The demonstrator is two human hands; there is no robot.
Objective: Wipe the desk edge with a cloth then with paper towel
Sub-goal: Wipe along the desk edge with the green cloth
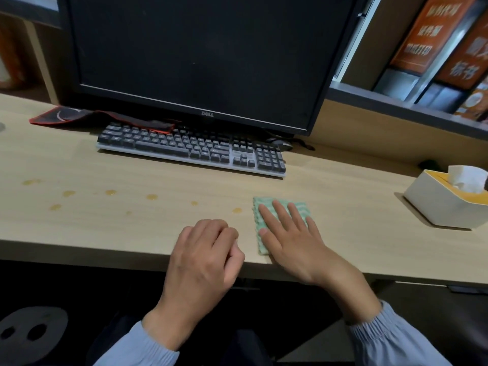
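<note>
Pressing flat on the green patterned cloth [258, 219], the right hand [293, 241] is spreading its fingers [282, 215] straight across the fabric, with the thumb lying along the cloth's left side. Just beside it, the left hand [203, 257] is resting on the front edge of the desk [105, 228], curled into a fist and gripping nothing; it is not touching the cloth. The cloth is lying folded near that front edge, mostly covered by the right hand, its far and left borders showing beyond the fingertips. Amber drops [151, 197] are sitting on the wood to the left of the cloth, the nearest one [237, 210] just beside the cloth's far left corner, the others trailing off toward the left. Farther back, a dark keyboard [190, 147] is lying in front of a black monitor [195, 56], with a red-and-black mat [79, 116] tucked behind the keyboard's left end and a mouse [282, 143] behind its right end. Well to the right of the cloth, a white tissue box [433, 207] is standing on the desk, a sheet of paper towel [467, 177] sticking up from it. Light blue sleeves [390, 336] are covering both wrists
</note>
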